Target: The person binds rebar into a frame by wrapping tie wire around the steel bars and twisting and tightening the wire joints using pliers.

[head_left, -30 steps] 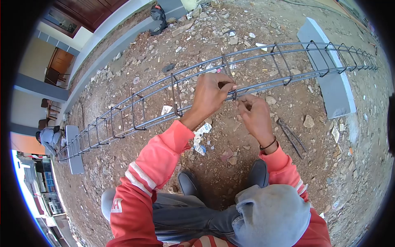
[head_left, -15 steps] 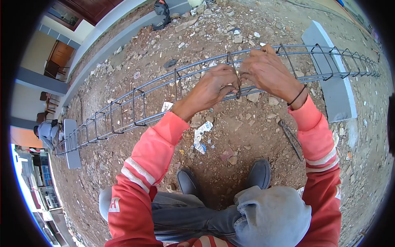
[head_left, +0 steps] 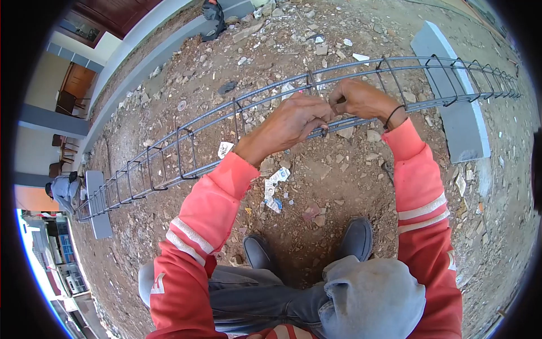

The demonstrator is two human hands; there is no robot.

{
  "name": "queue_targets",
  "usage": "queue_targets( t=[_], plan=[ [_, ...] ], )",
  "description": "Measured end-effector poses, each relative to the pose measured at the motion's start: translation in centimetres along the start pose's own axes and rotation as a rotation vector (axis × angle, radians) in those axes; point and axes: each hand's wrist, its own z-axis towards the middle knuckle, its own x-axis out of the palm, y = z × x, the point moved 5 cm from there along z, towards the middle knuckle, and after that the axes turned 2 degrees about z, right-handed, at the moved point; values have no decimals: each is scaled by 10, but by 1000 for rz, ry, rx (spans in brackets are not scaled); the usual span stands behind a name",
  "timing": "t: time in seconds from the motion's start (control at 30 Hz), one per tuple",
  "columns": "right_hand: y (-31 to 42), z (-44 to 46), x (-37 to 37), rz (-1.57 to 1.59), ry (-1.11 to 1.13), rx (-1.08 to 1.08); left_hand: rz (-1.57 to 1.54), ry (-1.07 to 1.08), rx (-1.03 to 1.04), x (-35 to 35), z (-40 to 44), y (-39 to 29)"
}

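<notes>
A long rebar cage (head_left: 265,96), made of several ribbed bars with square stirrups around them, runs across in front of me. My left hand (head_left: 296,120) is closed around one stirrup (head_left: 310,80) at the near bars, its fingers hiding the stirrup's middle. Just to the right, my right hand (head_left: 364,100) reaches over the cage with thumb and fingertips curled together, almost touching my left fingers. Whatever is in that pinch is too small or hidden to make out.
A grey block (head_left: 460,121) supports the cage at right, another (head_left: 99,198) at far left. Beside the left one, a person (head_left: 63,191) bends down. Rubble and paper scraps (head_left: 276,189) cover the dirt. A dark bag (head_left: 213,20) lies near the building's kerb.
My right hand has come down from the far bars toward the near ones. My right forearm swung inward, now covering most of the pliers on the ground. My left hand stays at the stirrup.
</notes>
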Motion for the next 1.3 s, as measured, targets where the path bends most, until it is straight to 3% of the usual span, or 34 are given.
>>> queue_targets(
  t=[0.07,0.1,0.17,0.23,0.27,0.33,0.4,0.53,0.6,0.63,0.7,0.83,0.9,1.03,1.1,1.3],
  plan=[
    [-4,-1,6,20,79,83,18,11,-9,2,2,2],
    [1,-8,-1,-104,-257,-4,42,16,-29,3,2,3],
    [26,-32,-3,-226,-590,-100,47,11,-35,3,3,2],
    [51,-75,-14,-108,-989,112,49,-3,-47,0,4,-1],
    [43,-90,5,35,-800,321,44,17,-63,-1,5,-2],
    [33,-109,48,179,-601,525,39,43,-81,0,4,-2],
    [32,-104,91,931,-600,377,-19,15,-97,0,5,1],
    [26,-82,109,1091,-616,334,-39,11,-73,1,3,1],
    [24,-68,107,779,-643,229,-91,-16,-133,1,0,4],
    [30,-69,100,774,-635,222,-87,-26,-137,1,-1,4],
    [51,-86,75,9,-707,384,-85,-67,-132,3,-3,3],
    [70,-94,72,-148,-907,362,-4,-310,-60,2,-12,-12],
    [84,-95,62,-345,-974,317,-45,-312,-287,3,-20,-11],
    [76,-90,74,-268,-1017,251,-132,-347,-383,9,-25,-13],
    [64,-79,85,-161,-994,81,-182,-472,-377,10,-28,-11],
    [57,-85,82,-255,-876,43,-176,-526,-366,17,-31,-13]
  ],
)
